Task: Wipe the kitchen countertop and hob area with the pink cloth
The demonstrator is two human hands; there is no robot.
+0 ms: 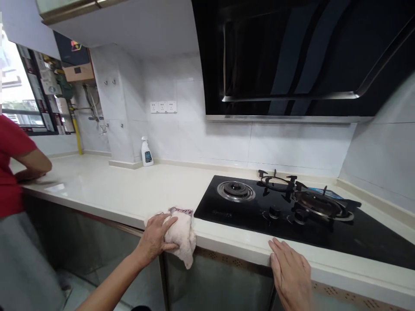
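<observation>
My left hand (158, 235) is closed on a pale, fluffy cleaning cloth (180, 235) at the front edge of the white countertop (136, 190). Part of the cloth lies on the top and part hangs over the edge. To the right, my right hand (289, 272) rests at the same edge, fingers stretched out and holding nothing. Just beyond it is the black gas hob (240, 216). A burner (236, 190) sits in its left part, while a loose pan support (279, 183) and another burner (320, 204) are at its right.
A black range hood (292, 56) juts out above the hob. By the wall column stands a white spray bottle (147, 152). At the far left, a person in a red top (13, 160) leans an arm on the counter. Cabinet doors (220, 280) are below.
</observation>
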